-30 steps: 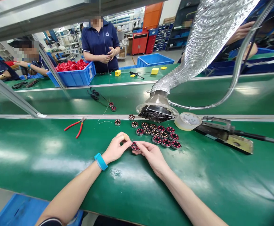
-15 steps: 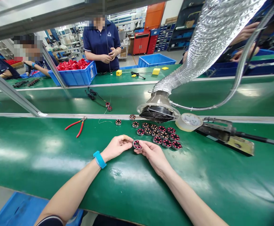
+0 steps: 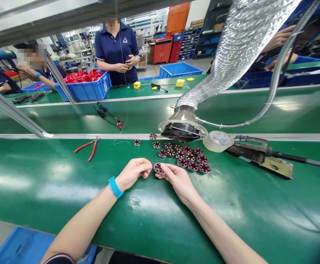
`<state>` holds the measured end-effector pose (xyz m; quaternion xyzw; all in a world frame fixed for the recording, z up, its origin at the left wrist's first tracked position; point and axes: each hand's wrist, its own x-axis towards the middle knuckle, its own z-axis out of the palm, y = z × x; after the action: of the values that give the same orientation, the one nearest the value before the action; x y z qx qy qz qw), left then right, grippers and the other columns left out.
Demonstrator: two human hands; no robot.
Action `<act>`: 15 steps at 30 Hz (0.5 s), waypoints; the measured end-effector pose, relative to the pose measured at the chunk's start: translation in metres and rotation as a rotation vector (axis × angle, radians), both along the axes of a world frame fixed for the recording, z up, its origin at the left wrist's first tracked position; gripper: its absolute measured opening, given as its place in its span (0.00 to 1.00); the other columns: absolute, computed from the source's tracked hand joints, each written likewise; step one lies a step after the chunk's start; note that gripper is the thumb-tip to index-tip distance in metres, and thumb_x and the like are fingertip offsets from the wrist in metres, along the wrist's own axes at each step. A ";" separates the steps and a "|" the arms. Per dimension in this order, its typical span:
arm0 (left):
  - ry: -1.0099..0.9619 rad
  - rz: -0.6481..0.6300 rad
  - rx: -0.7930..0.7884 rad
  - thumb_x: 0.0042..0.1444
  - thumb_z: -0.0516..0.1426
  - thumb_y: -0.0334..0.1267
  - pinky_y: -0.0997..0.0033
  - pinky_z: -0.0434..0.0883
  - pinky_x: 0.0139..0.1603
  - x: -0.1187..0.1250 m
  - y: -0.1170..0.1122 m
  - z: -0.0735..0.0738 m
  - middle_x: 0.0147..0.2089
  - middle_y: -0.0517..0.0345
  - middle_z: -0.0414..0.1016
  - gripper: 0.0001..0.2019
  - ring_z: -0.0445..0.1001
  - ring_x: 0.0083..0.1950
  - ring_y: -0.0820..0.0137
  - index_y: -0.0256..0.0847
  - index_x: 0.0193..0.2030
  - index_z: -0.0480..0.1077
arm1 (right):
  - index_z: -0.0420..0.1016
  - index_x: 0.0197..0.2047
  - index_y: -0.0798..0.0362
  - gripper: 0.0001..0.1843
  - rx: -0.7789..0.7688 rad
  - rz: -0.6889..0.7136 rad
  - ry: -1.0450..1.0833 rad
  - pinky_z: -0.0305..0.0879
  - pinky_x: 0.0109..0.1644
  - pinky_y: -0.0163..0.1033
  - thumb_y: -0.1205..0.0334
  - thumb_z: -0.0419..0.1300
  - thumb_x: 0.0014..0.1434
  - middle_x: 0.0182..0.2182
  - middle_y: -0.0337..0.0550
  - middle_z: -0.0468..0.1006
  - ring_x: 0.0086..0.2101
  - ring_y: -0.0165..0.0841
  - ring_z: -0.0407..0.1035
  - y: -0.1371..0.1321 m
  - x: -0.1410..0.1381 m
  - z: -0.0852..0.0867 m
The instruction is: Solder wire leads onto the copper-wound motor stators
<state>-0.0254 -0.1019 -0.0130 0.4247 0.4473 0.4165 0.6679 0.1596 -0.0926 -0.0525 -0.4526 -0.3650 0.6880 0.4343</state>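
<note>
Above a green worktop (image 3: 52, 176), the right hand (image 3: 176, 178) pinches a round motor stator (image 3: 158, 168) at its fingertips. The left hand (image 3: 134, 172) curls just beside it; I cannot tell whether it grips anything. More stators (image 3: 189, 158) lie close behind.

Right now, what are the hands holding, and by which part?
The right hand pinches a small round red-wound part by its rim; the left hand curls beside it.

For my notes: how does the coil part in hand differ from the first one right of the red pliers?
The held coil part sits in the right hand, left hand beside it; the lone coil part lies untouched on the bench. The held one looks larger than the lone one. Both are round.
</note>
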 end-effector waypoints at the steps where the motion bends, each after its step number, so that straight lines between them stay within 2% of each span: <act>1: -0.019 0.038 0.014 0.53 0.66 0.47 0.74 0.59 0.29 -0.001 0.001 -0.001 0.27 0.63 0.66 0.17 0.62 0.26 0.78 0.36 0.30 0.68 | 0.84 0.39 0.56 0.31 -0.009 -0.004 0.001 0.72 0.39 0.39 0.38 0.76 0.42 0.30 0.47 0.85 0.30 0.35 0.78 0.000 0.000 0.000; 3: 0.002 0.110 0.064 0.54 0.65 0.45 0.73 0.60 0.31 -0.005 0.003 -0.003 0.28 0.62 0.67 0.14 0.63 0.28 0.77 0.36 0.33 0.70 | 0.84 0.39 0.57 0.31 -0.028 0.002 0.009 0.72 0.39 0.39 0.38 0.76 0.42 0.30 0.47 0.85 0.30 0.34 0.78 0.001 0.001 0.000; 5: 0.085 0.119 0.127 0.53 0.66 0.42 0.73 0.63 0.35 -0.009 0.005 -0.006 0.32 0.60 0.70 0.13 0.67 0.32 0.75 0.36 0.40 0.73 | 0.84 0.38 0.57 0.31 -0.041 0.015 0.022 0.72 0.39 0.38 0.38 0.75 0.43 0.29 0.47 0.85 0.30 0.34 0.78 0.001 0.001 0.001; 9: 0.331 -0.040 0.309 0.50 0.69 0.40 0.70 0.67 0.43 -0.006 0.002 -0.008 0.45 0.53 0.72 0.23 0.70 0.41 0.71 0.38 0.53 0.75 | 0.84 0.37 0.57 0.28 -0.033 0.051 0.063 0.71 0.38 0.37 0.40 0.75 0.45 0.28 0.46 0.84 0.29 0.32 0.76 0.000 0.002 0.003; 12: 0.484 -0.089 0.459 0.51 0.69 0.44 0.69 0.68 0.43 0.001 -0.002 -0.007 0.46 0.53 0.71 0.23 0.69 0.42 0.70 0.40 0.53 0.76 | 0.85 0.37 0.57 0.27 -0.002 0.108 0.087 0.70 0.38 0.37 0.39 0.74 0.47 0.30 0.46 0.84 0.29 0.31 0.74 -0.001 0.001 0.005; 15: 0.522 -0.075 0.517 0.53 0.68 0.45 0.70 0.67 0.42 0.003 -0.004 -0.007 0.44 0.54 0.71 0.19 0.68 0.40 0.70 0.40 0.50 0.77 | 0.84 0.35 0.57 0.28 0.030 0.148 0.090 0.70 0.37 0.37 0.37 0.72 0.49 0.29 0.46 0.83 0.28 0.30 0.73 -0.002 -0.001 0.007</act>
<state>-0.0219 -0.1061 -0.0196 0.6874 0.4666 0.3687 0.4169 0.1585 -0.0944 -0.0451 -0.3866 -0.3880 0.7320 0.4052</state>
